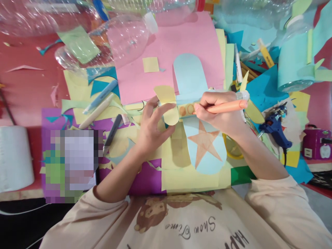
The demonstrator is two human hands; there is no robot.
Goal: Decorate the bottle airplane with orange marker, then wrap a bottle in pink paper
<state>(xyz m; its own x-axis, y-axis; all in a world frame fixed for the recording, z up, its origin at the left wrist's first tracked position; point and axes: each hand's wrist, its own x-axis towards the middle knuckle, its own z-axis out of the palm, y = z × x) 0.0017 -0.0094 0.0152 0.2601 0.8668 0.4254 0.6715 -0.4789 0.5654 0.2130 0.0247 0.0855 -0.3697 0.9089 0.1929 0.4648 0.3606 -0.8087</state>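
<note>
A plane-shaped craft lies before me, with light blue paper wings (190,74), a yellow strip (183,110) along its body and rounded yellow paper tail pieces (171,116). An orange star (206,143) is coloured on the near wing. My left hand (155,128) grips the tail end, its fingers around the yellow paper. In my right hand (220,114) is an orange marker (228,106), held like a pen. Its tip, mostly hidden by my fingers, is at the strip, where one circle is filled and another is outlined. A clear bottle neck (243,95) shows beyond my right hand.
Clear plastic bottles (124,38) lie along the back. Pink paper (166,45) and scraps cover the table. A blue glue gun (277,128) and a blue paper-covered bottle (295,58) are at right. Several markers (101,97) and a white roll (15,159) are at left.
</note>
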